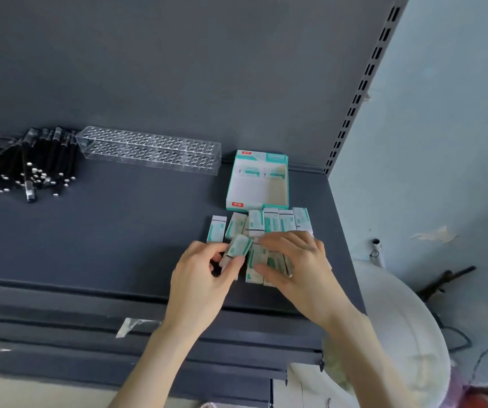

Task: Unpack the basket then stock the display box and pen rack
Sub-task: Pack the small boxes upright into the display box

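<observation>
with the loose black pens (28, 166) and the clear holed acrylic pen rack (148, 150) untouched, we judge we're on the box step: our left hand (204, 278) pinches one small teal-and-white packet (236, 248) just before the empty white-and-teal cardboard display box (256, 191), our right hand (298, 260) curls round several more packets (256, 262), and next both loads must go into it.

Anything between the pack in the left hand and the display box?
A row of loose packs lies on the shelf just before the display box. Above them nothing blocks the pack in the left hand.
</observation>
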